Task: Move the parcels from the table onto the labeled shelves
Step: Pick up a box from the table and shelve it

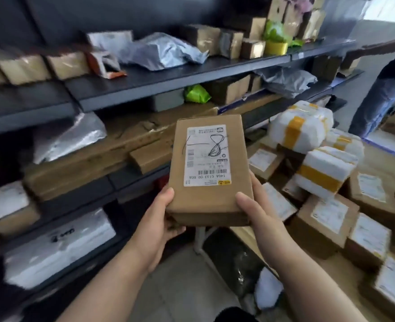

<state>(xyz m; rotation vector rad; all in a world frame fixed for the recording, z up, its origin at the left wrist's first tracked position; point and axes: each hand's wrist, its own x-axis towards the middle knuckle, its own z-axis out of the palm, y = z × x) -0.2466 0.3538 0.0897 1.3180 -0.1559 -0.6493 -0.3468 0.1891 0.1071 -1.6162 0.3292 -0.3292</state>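
While the parcel [211, 168] is held in the air between the shelves [168, 77] on the left and the table [382, 166] on the right, it rests on neither. Both hands are clamped on its near end. The left hand [161, 217] grips the near left corner, thumb on top and fingers beneath. The right hand [259, 210] grips the near right corner in the same way. The hands are apart, with the parcel's width between them.

The parcel lies nearly flat, broad face up, with its label [207, 154] turned to the camera. Judgement: this hold serves reading. The handwritten mark appears to read "1-8" and most likely names the shelf where the parcel belongs. Gripping by the near corners leaves the label uncovered. The printed text is upside down to the holder, so probably only the pen mark is being consulted.

Condition of the parcel: a brown carton, longer than wide and shallow, with slightly rounded edges and no visible dents or tears. The label is white, carries barcodes, and sits toward the far end of the top face. The black scrawl crosses it and runs onto the cardboard at left.

The step in hand is judged to be sorting, with placement not yet made. The shelves are blurred and their labels cannot be made out. More boxes [326, 214] lie piled on the table.
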